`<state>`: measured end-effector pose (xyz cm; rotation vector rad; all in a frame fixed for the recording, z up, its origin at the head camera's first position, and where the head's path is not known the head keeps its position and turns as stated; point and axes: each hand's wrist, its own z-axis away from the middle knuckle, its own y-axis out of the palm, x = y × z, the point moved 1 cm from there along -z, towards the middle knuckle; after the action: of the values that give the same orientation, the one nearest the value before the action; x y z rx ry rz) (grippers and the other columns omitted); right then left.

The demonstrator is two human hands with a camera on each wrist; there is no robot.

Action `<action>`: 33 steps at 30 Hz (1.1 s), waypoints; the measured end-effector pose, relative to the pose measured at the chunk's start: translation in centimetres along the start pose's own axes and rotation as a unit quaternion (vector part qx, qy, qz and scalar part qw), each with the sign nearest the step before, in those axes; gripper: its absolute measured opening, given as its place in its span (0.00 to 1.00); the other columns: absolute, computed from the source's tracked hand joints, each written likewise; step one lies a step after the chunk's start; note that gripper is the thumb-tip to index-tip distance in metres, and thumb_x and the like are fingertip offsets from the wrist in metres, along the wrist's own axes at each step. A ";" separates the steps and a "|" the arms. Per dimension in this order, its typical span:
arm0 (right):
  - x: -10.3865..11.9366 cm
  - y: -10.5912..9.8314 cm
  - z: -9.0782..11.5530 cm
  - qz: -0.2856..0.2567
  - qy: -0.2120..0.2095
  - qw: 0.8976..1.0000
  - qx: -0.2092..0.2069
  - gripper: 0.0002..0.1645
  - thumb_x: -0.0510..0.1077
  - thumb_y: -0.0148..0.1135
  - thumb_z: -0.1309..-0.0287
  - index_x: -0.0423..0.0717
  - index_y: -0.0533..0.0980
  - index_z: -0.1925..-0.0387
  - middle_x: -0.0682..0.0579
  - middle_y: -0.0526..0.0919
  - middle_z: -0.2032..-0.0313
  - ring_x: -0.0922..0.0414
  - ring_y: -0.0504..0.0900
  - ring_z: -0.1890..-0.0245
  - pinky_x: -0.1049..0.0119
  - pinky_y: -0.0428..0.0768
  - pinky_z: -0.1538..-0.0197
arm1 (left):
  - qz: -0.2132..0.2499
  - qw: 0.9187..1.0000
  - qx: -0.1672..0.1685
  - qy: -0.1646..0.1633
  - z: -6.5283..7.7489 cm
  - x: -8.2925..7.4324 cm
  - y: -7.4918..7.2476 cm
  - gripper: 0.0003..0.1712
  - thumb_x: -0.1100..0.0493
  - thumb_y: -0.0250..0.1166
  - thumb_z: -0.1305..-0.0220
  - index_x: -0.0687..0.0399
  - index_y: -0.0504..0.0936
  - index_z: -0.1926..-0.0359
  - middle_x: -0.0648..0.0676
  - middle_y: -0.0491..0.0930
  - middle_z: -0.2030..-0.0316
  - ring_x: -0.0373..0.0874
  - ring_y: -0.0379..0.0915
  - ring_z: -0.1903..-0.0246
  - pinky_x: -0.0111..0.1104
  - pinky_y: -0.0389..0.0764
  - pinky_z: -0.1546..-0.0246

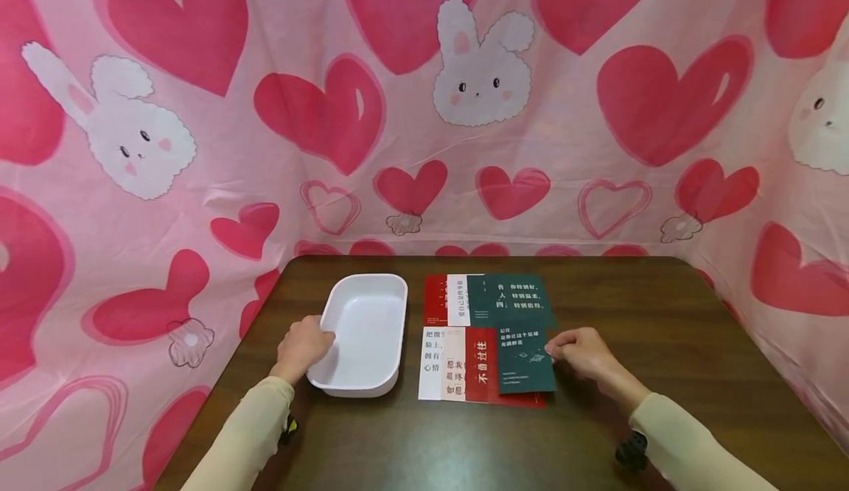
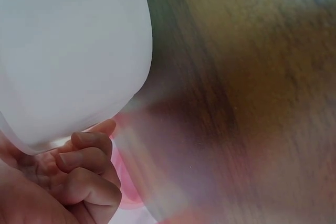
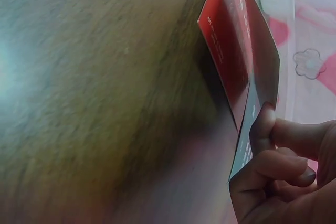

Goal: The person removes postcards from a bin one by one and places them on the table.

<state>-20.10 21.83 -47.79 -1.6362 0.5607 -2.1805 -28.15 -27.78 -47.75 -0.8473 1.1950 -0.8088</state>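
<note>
A white, rounded rectangular plastic basin (image 1: 365,321) stands on the left half of the table. My left hand (image 1: 304,347) grips its left rim; in the left wrist view the fingers (image 2: 86,158) curl beneath the edge of the basin (image 2: 73,56). On the right, my right hand (image 1: 587,358) pinches the right edge of a dark green card (image 1: 526,373) with white print. This card is tilted over a red card (image 1: 479,354), as the right wrist view shows, where the red card (image 3: 226,51) lies behind the green one (image 3: 244,145).
Left of the red card lie a cream card (image 1: 454,384) and a white card (image 1: 430,373). Behind them overlap another red card (image 1: 434,307), a narrow white one (image 1: 458,292) and green cards (image 1: 517,307). A pink heart-and-rabbit curtain (image 1: 411,137) surrounds the brown table (image 1: 371,439).
</note>
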 end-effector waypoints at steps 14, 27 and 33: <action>-1.5 -0.6 0.1 -0.007 -0.003 1.000 0.018 0.11 0.40 0.65 0.31 0.35 0.87 0.59 0.49 0.86 0.71 0.50 0.74 0.74 0.64 0.70 0.78 | 0.004 1.000 -0.005 -0.011 -0.1 0.0 0.0 0.30 0.56 0.66 0.33 0.71 0.78 0.37 0.72 0.82 0.48 0.62 0.81 0.57 0.62 0.82 0.52; -2.9 -0.8 0.0 0.024 -0.012 1.000 0.006 0.06 0.36 0.67 0.36 0.37 0.88 0.65 0.51 0.85 0.74 0.57 0.66 0.87 0.66 0.67 0.82 | 0.008 1.000 0.001 -0.011 0.1 -0.3 0.0 0.30 0.55 0.64 0.31 0.72 0.76 0.36 0.73 0.81 0.47 0.63 0.81 0.56 0.62 0.81 0.50; -3.3 -0.9 0.0 0.051 -0.007 0.999 0.004 0.07 0.40 0.69 0.37 0.41 0.88 0.67 0.52 0.84 0.75 0.57 0.68 0.87 0.66 0.68 0.82 | 0.013 1.000 0.008 -0.010 0.3 -0.4 0.0 0.30 0.55 0.63 0.30 0.72 0.75 0.35 0.73 0.81 0.47 0.62 0.82 0.56 0.61 0.82 0.50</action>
<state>-19.28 24.23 -50.01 -1.5823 0.6168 -2.0944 -27.94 -27.42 -47.53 -0.8234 1.1775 -0.7868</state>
